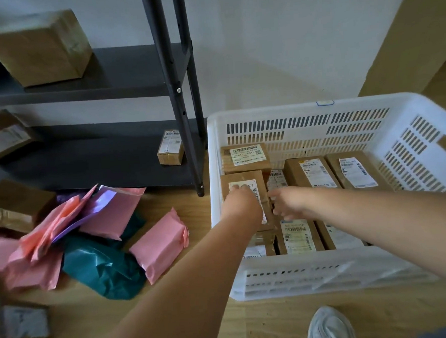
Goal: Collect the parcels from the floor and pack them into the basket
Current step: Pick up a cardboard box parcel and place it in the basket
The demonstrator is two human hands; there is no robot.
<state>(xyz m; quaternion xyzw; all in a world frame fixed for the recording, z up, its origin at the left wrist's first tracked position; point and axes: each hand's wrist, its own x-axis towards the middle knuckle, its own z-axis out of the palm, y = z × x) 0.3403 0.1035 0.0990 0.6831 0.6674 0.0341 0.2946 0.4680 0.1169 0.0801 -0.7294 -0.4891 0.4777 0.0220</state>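
A white slatted basket [314, 264] stands on the wooden floor at the right and holds several brown labelled boxes. My left hand [241, 205] reaches into its left side and rests on a brown box [243, 179], fingertips on that box's white label. My right hand [289, 204] is just right of the same box, fingers stretched out toward its right edge. On the floor to the left lies a heap of soft parcels: a pink one [160, 247] nearest the basket, a teal one [102, 270], a purple one [101, 202] and more pink ones.
A dark metal rack [185, 119] stands behind the heap, its post close to the basket's left corner. It holds a small box [170, 148] and a larger one [39, 49]. A brown box [15, 205] and a white parcel [22, 322] lie at far left. My shoe [329, 327] is below the basket.
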